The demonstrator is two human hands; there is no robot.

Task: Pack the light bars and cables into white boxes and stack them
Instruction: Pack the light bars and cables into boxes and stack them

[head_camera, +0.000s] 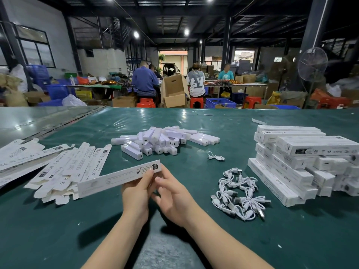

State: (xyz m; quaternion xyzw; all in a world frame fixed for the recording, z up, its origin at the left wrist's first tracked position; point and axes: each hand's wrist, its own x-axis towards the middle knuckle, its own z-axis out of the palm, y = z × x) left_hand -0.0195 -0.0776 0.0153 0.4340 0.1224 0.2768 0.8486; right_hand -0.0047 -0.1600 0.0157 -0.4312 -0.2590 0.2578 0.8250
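Left hand (136,189) grips the near end of a long white box (116,178) above the worktop (97,220), right hand (171,193) loose and empty just beside it; the one-end grip risks the box tipping and its end flap popping open.

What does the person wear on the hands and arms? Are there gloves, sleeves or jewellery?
Nothing visible is worn. The left hand and the right hand have no gloves, and no ring is visible. Both forearms are uncovered up to the picture's edge: no sleeve, watch or bracelet shows.
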